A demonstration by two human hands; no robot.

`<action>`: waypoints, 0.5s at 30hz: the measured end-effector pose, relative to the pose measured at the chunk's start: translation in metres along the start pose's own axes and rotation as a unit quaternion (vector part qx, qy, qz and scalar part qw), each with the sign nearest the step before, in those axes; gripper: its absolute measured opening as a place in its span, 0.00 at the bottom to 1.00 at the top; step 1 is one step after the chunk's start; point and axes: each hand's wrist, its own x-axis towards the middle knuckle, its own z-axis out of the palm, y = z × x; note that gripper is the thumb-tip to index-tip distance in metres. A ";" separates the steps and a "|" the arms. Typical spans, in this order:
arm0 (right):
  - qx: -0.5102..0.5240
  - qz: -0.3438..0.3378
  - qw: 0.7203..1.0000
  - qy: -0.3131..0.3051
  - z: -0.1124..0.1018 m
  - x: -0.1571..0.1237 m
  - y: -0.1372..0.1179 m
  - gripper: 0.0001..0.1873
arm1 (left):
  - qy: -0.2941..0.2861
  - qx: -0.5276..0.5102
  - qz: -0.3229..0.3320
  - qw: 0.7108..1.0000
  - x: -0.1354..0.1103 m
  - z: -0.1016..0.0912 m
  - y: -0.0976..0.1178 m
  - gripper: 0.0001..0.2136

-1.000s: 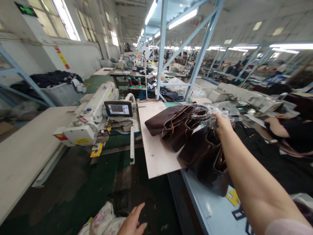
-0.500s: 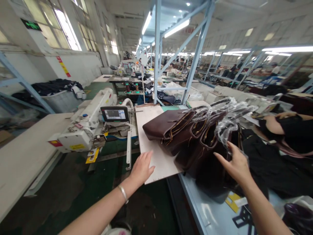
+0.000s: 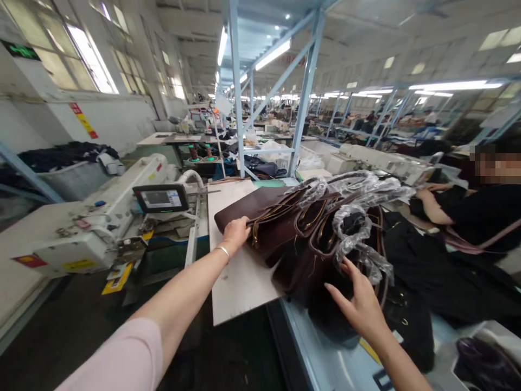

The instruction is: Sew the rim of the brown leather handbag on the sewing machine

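Note:
Several dark brown handbags [image 3: 256,203] lean against one another in a row, with gold zippers along their open tops. Clear plastic film [image 3: 354,217] wraps their handles. My left hand [image 3: 236,234] is closed on the top edge of the leftmost handbag, near its corner; the fingertips are partly hidden. On the right, my right hand [image 3: 360,301] is open, thumb and fingers apart, against the dark side of the nearest handbag [image 3: 329,293], just below the plastic. Whether its fingertips touch the film I cannot tell.
A pale board [image 3: 240,288] lies under the bags beside a blue metal table [image 3: 313,336]. To the left stands a sewing machine [image 3: 101,222] with a screen [image 3: 160,198]. Black fabric [image 3: 456,282] is spread at right, where a co-worker's arm [image 3: 433,206] reaches in.
My left hand has moved forward from above the board and closed on the leftmost bag's edge. My right hand stays open by the nearest bag. The camera view has turned slightly right.

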 end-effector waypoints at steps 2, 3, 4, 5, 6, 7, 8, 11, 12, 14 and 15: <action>0.017 0.017 1.000 -0.002 0.002 0.002 0.000 0.39 | 0.036 -0.002 -0.023 0.999 0.029 -0.034 0.002 0.12; 0.026 0.027 0.999 -0.001 0.003 0.003 -0.001 0.39 | 0.060 -0.006 -0.025 0.998 0.044 -0.056 0.005 0.12; 0.033 0.035 0.999 0.000 0.004 0.004 -0.002 0.39 | 0.088 -0.014 -0.018 0.996 0.058 -0.080 0.010 0.12; 0.037 0.038 0.999 0.003 0.005 0.004 -0.003 0.39 | 0.129 -0.039 -0.005 0.991 0.070 -0.105 0.015 0.11; 0.038 0.040 0.998 0.009 0.005 0.004 -0.004 0.39 | 0.163 -0.067 0.011 0.984 0.079 -0.130 0.021 0.11; 0.037 0.041 0.998 0.017 0.006 0.004 -0.005 0.40 | 0.194 -0.095 0.027 0.976 0.084 -0.154 0.026 0.10; 0.035 0.041 0.998 0.024 0.007 0.004 -0.005 0.40 | 0.221 -0.120 0.040 0.967 0.086 -0.178 0.030 0.09; 0.037 0.043 0.997 0.045 0.010 0.003 -0.005 0.42 | 0.255 -0.163 0.057 0.951 0.067 -0.239 0.025 0.09; 0.040 0.041 0.997 0.052 0.011 0.004 -0.005 0.42 | 0.258 -0.174 0.055 0.949 0.054 -0.256 0.019 0.10; 0.036 0.023 0.996 0.074 0.010 0.008 -0.007 0.45 | 0.265 -0.211 0.039 0.940 0.020 -0.289 0.001 0.12; 0.025 0.009 0.996 0.090 0.008 0.009 -0.011 0.46 | 0.269 -0.238 0.025 0.933 -0.001 -0.305 -0.008 0.14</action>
